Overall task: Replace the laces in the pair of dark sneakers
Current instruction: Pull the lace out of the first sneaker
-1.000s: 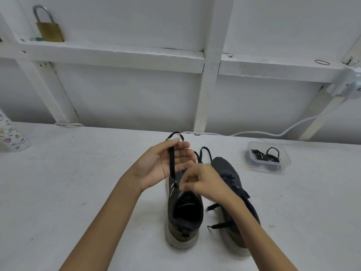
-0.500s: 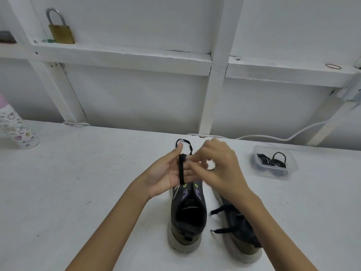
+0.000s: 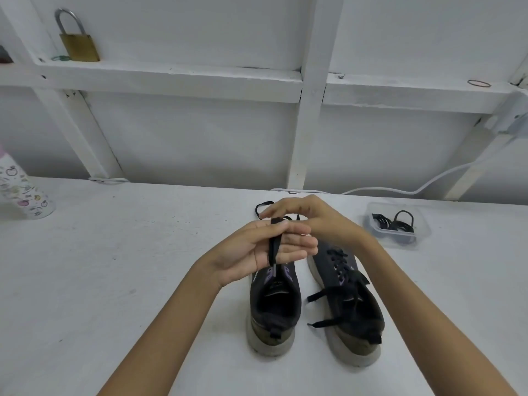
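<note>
2 bare arms are reaching in from the bottom. 2 dark sneakers are sitting side by side on the white desk (image 3: 114,267), with their heels pointing at the person and their toes pointing away. The left sneaker (image 3: 274,307) is showing its open top. The right sneaker (image 3: 351,310) is just beside it, and its black lace ends are lying loose over its left side.

Both hands are staying close together above the front of the left sneaker. The left hand (image 3: 251,252) is pinching a black lace (image 3: 273,250) between its thumb and fingers. The lace is hanging down across the palm to the left sneaker's tongue, and a loop of it is poking out behind the hands. The right hand (image 3: 320,221) is laying its fingers over the left fingertips. I cannot tell if it is holding the lace too.

Farther back on the right, a clear box (image 3: 423,230) is holding more black laces (image 3: 391,222). Far left, a bottle (image 3: 23,192) with little pictures is standing at the edge. A white cable (image 3: 400,190) is running along the back of the desk. Up on the white shelf (image 3: 185,78), a gold padlock (image 3: 78,44) is standing on the left and a rubber band (image 3: 479,83) is lying on the right.
</note>
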A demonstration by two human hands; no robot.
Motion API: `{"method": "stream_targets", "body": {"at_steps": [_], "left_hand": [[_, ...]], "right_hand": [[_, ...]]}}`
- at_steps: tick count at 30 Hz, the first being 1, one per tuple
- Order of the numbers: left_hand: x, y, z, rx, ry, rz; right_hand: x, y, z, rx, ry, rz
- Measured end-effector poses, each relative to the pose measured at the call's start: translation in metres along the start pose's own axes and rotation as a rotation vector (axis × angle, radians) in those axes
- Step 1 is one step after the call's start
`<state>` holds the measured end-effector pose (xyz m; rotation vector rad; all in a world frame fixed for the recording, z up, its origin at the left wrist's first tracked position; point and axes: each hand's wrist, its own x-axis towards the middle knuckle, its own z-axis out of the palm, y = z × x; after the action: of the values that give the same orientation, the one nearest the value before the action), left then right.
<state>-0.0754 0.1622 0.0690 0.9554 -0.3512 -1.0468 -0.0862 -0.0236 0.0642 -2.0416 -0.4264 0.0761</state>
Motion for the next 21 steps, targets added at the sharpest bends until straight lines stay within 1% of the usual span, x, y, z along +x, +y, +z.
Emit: {"method": "stream_targets", "body": {"at_steps": [2,4,6,8,9,11,13,15,18,21], "left_hand": [[-0.001,-0.001,0.001,-0.032,-0.007,0.016],[-0.001,-0.002,0.002,-0.034,-0.028,0.03],[-0.001,-0.001,0.003,-0.028,-0.058,0.047],[0.0,0.002,0.005,-0.029,-0.078,0.094],[0.002,0.005,0.004,-0.024,-0.072,0.128],[0.005,0.012,-0.002,0.005,-0.044,0.196],[0.011,0.017,-0.011,0.056,-0.019,0.258],[0.016,0.016,-0.02,0.144,0.022,0.285],[0.018,0.007,-0.027,0.3,0.073,0.262],[0.016,-0.009,-0.031,0.385,0.076,0.16]], "right_hand": [[0.002,-0.003,-0.001,0.131,0.134,0.014],[0.004,-0.007,0.003,0.161,0.251,-0.005],[0.002,-0.005,0.013,0.157,0.286,0.036],[-0.005,-0.005,0.031,0.199,0.295,0.187],[-0.01,-0.005,0.041,0.185,0.306,0.221],[-0.018,-0.001,0.059,0.103,0.289,0.178],[-0.026,-0.002,0.07,0.004,0.204,0.141],[-0.035,-0.004,0.071,-0.071,0.118,0.125],[-0.047,-0.02,0.06,-0.13,-0.004,0.079],[-0.046,-0.03,0.034,-0.077,-0.009,0.067]]}}
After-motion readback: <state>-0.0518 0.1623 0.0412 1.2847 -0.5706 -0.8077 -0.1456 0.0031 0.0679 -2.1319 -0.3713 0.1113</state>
